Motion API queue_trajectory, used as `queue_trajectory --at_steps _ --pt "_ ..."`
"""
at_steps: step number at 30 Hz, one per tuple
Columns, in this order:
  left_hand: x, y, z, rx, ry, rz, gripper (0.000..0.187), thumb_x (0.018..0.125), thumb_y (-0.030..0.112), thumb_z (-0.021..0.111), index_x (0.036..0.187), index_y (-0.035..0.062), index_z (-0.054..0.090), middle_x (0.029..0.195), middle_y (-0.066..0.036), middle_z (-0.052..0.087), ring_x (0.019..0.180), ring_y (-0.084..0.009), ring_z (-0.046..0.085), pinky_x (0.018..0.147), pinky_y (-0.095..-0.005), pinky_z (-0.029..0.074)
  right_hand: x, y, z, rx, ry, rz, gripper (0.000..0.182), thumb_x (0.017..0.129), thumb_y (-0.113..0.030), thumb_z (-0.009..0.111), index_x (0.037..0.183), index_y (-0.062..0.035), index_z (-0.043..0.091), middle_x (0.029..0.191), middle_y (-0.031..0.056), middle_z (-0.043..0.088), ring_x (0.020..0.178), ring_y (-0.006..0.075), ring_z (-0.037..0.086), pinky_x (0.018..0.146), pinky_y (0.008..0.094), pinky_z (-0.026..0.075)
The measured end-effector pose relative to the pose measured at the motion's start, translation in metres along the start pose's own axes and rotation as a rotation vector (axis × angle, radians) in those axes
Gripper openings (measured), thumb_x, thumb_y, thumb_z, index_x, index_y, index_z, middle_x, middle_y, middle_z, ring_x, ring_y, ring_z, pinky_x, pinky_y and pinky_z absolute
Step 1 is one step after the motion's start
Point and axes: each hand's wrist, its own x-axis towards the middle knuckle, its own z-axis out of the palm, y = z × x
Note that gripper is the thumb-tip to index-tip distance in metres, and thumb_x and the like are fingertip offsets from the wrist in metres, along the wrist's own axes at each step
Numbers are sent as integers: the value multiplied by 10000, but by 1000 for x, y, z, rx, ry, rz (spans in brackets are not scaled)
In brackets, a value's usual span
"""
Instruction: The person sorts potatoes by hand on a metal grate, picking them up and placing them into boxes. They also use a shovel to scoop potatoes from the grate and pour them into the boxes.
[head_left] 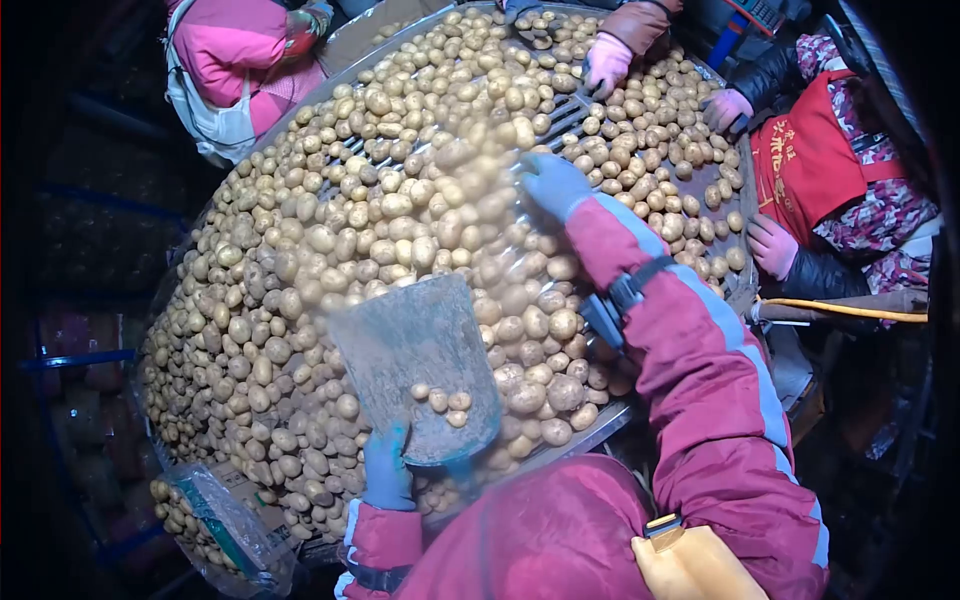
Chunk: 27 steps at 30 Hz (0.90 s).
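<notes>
Potatoes point(395, 205) cover a large sorting table in a thick layer. My left hand point(387, 465), in a blue-grey glove, is closed on the lower left edge of a worn grey scoop point(415, 340). A few small potatoes point(440, 400) lie in the scoop near its lower end. Farther forward, my right hand point(555, 185), gloved alike, reaches over the potatoes beside the metal slats point(567, 118). Its fingers point left and are partly blurred, so whether they hold anything is unclear.
Across the table a co-worker's pink glove point(607, 65) touches potatoes. At the right stands a person in a red apron point(810, 155); another in pink point(235, 45) is at the upper left. A plastic bag point(225, 520) with potatoes hangs at the lower left corner.
</notes>
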Motion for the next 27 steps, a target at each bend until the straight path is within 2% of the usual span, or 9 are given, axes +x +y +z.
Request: queue_trajectory --at_steps 2,5,8,11,14,17,20,21,27 --pt "-4 -1 -1 61 18 8 452 962 258 629 1288 -47 558 1206 -103 627 1038 -170 619 907 -306 511 17 7 23 -143 -109 16 393 919 -346 522 1198 -108 664 1203 175 660 1112 357 630 951 439 493" --pt "-6 -5 -7 82 35 22 436 959 234 628 1264 -72 572 1218 -121 628 1053 -190 603 923 -317 484 22 -1 48 -305 -68 75 397 909 -356 523 1194 -115 659 1197 175 660 1125 352 627 960 443 492" --pt "-10 -4 -6 96 54 44 429 956 224 634 1246 -87 582 1219 -127 632 1059 -196 598 932 -320 470 25 -11 27 -386 -413 124 411 912 -248 559 1289 -96 620 1309 147 617 1214 324 593 998 404 486" --pt "-14 0 -2 69 69 40 434 960 230 635 1251 -87 579 1218 -120 631 1063 -192 600 943 -314 468 8 12 46 -333 -109 -37 326 877 -288 581 1145 -134 683 1170 177 670 1127 343 627 981 431 488" --pt "-19 2 -1 -8 84 19 443 964 228 634 1273 -82 565 1228 -114 622 1076 -186 597 959 -308 467 0 36 68 -93 52 23 310 852 -261 626 1133 -152 700 1111 183 684 1086 361 638 979 426 486" --pt "-21 6 -1 -50 73 20 453 963 215 635 1298 -76 545 1245 -114 609 1091 -181 591 969 -304 468 -18 22 7 2 -89 -9 300 881 -246 629 1144 -119 699 1031 160 705 1032 317 669 864 405 542" --pt "-21 11 1 -44 42 25 460 961 206 637 1312 -70 530 1252 -114 602 1096 -180 588 961 -307 476 -37 41 -30 849 -353 232 293 924 -230 611 1151 -64 694 1014 110 711 988 235 680 740 335 567" --pt "-21 13 2 -39 25 28 461 960 204 638 1315 -69 526 1252 -114 601 1097 -181 587 956 -309 480 -53 40 -42 1046 -370 281 315 956 -189 567 1203 -16 658 1101 90 698 910 167 677 681 282 578" --pt "9 0 -2 -20 -67 108 396 936 246 663 1213 -31 605 1112 -93 651 949 -182 653 842 -313 551 -179 3 -110 1632 -316 247 472 922 -170 567 1355 18 541 1284 117 630 930 195 687 756 318 606"
